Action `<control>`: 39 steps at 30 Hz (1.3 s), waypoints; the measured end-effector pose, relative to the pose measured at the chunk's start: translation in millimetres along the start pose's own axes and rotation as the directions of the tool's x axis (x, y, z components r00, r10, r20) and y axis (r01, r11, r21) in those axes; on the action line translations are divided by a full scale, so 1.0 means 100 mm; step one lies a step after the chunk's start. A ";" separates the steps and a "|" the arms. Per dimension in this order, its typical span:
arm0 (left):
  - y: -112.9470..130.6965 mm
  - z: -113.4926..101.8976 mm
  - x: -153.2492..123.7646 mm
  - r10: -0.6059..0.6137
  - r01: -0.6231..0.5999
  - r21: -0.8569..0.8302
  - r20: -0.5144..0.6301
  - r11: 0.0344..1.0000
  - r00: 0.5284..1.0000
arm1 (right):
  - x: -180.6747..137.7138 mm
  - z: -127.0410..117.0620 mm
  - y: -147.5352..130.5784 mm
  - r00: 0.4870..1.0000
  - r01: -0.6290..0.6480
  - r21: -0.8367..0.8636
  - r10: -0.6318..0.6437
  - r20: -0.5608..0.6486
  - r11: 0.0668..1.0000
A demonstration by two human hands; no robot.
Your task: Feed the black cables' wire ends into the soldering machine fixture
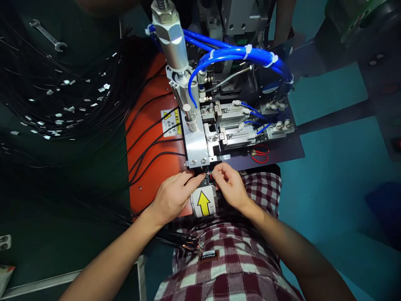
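At the front of a bench machine (198,146), my two hands meet around a small slot. My left hand (173,194) rests over the edge of the orange-red base, its thumb and index finger pressed close to a tiny part whose kind is hidden. Thumb and forefinger of my right hand (231,184) are pinched on thin wires (210,174), one of them red. Just below the fingertips sits a plate with a yellow arrow (204,203). Black cables (156,152) run across the orange-red base (150,138) to the machine.
Many black cables with small shiny connectors (67,109) lie at left, beside a wrench (48,35). Red-handled snips (260,154) lie right of the machine. Blue air hoses (232,53) arch overhead. A bundle with bare wire ends (188,242) lies by my lap. Another person's arm (284,21) shows behind.
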State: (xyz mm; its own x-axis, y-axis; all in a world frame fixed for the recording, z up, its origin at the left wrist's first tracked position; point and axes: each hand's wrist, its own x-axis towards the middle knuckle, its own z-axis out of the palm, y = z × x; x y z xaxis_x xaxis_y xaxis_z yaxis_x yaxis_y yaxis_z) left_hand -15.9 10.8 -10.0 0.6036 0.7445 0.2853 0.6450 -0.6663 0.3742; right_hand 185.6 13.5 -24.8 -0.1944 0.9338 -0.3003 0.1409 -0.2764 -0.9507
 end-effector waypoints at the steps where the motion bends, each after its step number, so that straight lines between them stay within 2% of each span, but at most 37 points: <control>1: 0.00 0.00 -0.01 0.003 -0.003 -0.030 -0.005 1.000 1.000 | -0.02 0.00 -0.03 0.998 0.047 -0.055 -0.049 -0.027 0.997; 4: 0.06 -0.06 -0.01 -0.052 0.045 -0.178 -0.037 0.983 0.998 | -0.08 -0.01 -0.13 0.994 0.099 -0.074 -0.101 -0.033 0.992; 6: 0.17 -0.13 0.02 -0.203 0.197 -0.308 0.012 0.931 0.979 | -0.13 -0.01 -0.20 0.999 0.044 0.020 -0.044 0.027 0.999; 7: 0.24 -0.17 0.05 -0.297 0.303 -0.381 0.075 0.874 0.952 | -0.16 -0.02 -0.23 0.998 0.009 0.062 -0.013 0.065 0.998; 9: 0.39 -0.23 0.11 -0.453 0.497 -0.533 0.222 0.685 0.863 | -0.22 -0.02 -0.28 0.992 -0.033 0.099 0.020 0.127 0.995; 11: 0.51 -0.26 0.16 -0.551 0.595 -0.656 0.312 0.464 0.774 | -0.27 -0.01 -0.32 0.986 -0.045 0.108 0.027 0.162 0.993; 14: 0.59 -0.28 0.20 -0.633 0.620 -0.752 0.372 0.224 0.680 | -0.34 0.01 -0.35 0.978 -0.088 0.154 0.057 0.199 0.984; 16: 0.62 -0.30 0.21 -0.647 0.620 -0.777 0.418 0.108 0.638 | -0.38 0.03 -0.37 0.979 -0.091 0.158 0.060 0.193 0.983; 18: 0.66 -0.33 0.20 -0.644 0.622 -0.783 0.462 0.027 0.610 | -0.42 0.03 -0.37 0.988 -0.021 0.086 0.008 0.152 0.996; 20: 0.71 -0.34 0.18 -0.657 0.621 -0.784 0.470 -0.003 0.590 | -0.46 0.02 -0.37 0.988 0.120 -0.049 -0.115 0.103 0.992; 22: 0.75 -0.33 0.15 -0.688 0.608 -0.794 0.455 -0.026 0.565 | -0.48 0.02 -0.36 0.961 0.275 -0.194 -0.264 0.083 0.941; 24: 0.75 -0.29 0.13 -0.695 0.564 -0.820 0.463 -0.099 0.550 | -0.49 0.02 -0.35 0.939 0.343 -0.254 -0.331 0.090 0.905; 27: 0.70 -0.24 0.10 -0.615 0.498 -0.827 0.540 -0.261 0.575 | -0.48 0.04 -0.31 0.967 0.245 -0.165 -0.227 0.117 0.955; 29: 0.66 -0.22 0.10 -0.566 0.501 -0.810 0.577 -0.306 0.589 | -0.46 0.05 -0.29 0.978 0.181 -0.114 -0.166 0.125 0.977; 34: 0.66 -0.23 0.09 -0.564 0.601 -0.770 0.600 -0.215 0.567 | -0.48 0.02 -0.26 0.965 0.261 -0.165 -0.250 0.082 0.951; 39: 0.67 -0.17 0.04 -0.602 0.598 -0.770 0.591 -0.222 0.537 | -0.51 0.00 -0.27 0.988 0.149 -0.102 -0.144 0.056 0.983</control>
State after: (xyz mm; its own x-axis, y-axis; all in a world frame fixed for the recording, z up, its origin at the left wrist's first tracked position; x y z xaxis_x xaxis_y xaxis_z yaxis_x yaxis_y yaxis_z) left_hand 21.5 -30.0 31.4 0.2129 0.7763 -0.5933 -0.1433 0.6255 0.7670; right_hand 191.8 -26.4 15.8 -0.2670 0.9496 -0.1639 0.2086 -0.1091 -0.9719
